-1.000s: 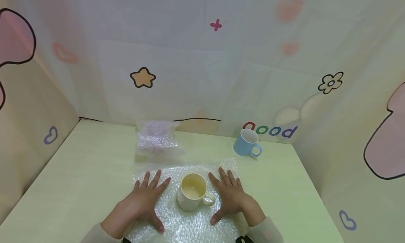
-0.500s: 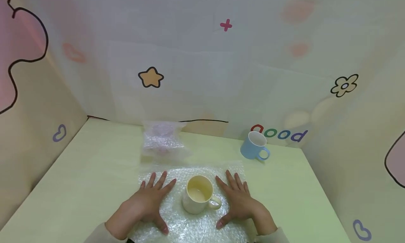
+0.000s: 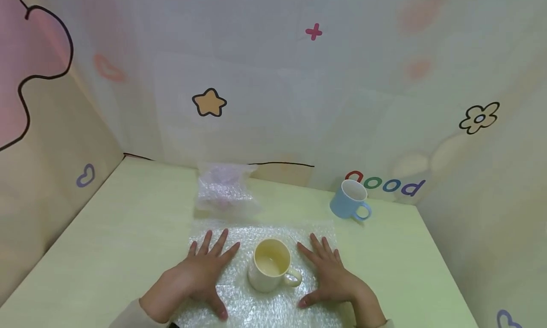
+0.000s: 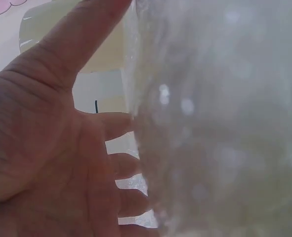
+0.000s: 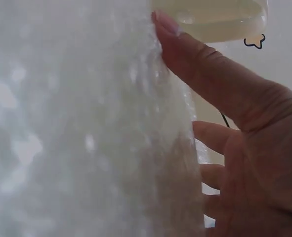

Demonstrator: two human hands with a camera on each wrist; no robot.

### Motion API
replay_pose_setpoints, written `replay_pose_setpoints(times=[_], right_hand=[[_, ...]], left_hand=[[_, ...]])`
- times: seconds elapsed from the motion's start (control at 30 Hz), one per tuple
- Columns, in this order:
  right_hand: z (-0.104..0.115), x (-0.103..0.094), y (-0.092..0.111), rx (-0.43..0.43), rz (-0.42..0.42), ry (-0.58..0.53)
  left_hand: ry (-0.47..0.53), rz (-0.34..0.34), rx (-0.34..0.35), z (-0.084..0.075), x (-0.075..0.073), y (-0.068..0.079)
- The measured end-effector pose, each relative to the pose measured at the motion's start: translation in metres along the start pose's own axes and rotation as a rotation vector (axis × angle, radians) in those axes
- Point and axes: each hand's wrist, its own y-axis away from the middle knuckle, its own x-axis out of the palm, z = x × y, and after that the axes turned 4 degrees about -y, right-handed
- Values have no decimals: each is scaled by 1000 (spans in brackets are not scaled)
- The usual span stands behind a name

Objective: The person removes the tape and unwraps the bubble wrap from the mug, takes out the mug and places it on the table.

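A cream-yellow mug (image 3: pixel 266 276) stands upright on a sheet of bubble wrap (image 3: pixel 256 313), its handle pointing right. To its left, my left hand (image 3: pixel 198 273) rests on the wrap with the fingers spread. My right hand (image 3: pixel 331 276) lies the same way on the other side, its thumb near the mug's handle. In both wrist views, the fingertips press on the bubble wrap (image 4: pixel 225 108), and part of the mug (image 5: pixel 217 19) shows beyond the thumb. Neither hand touches the mug.
Behind the wrap sits a bubble-wrapped bundle (image 3: pixel 222 188), pinkish inside. A light blue mug (image 3: pixel 347 202) stands at the back right of the pale green table (image 3: pixel 107 238). A printed cloth (image 3: pixel 265 81) closes off the back and sides.
The head view has shifted, so the whole scene sits farther right. My right hand has slid slightly outward, away from the mug. The left hand stays on the wrap.
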Motion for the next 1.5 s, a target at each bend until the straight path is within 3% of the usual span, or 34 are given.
replay_pose_setpoints(times=[0.17,0.33,0.57,0.83,1.23,1.5], right_hand=[[11,-11,7,71,34,-25],[28,-18,20,157,67,-27],[40,-11,25,249,108,6],[40,0,24,228,67,91],[44,-4,24,236,62,126],[45,-5,24,222,54,115]], left_hand=[[-50,-6,-21,-5,-4,7],[-125,55,-38,-15,-9,15],[-198,124,-61,-31,4,16],[-280,99,-60,-39,17,15],[-260,114,-84,-39,16,12],[-249,96,-64,-37,14,14]])
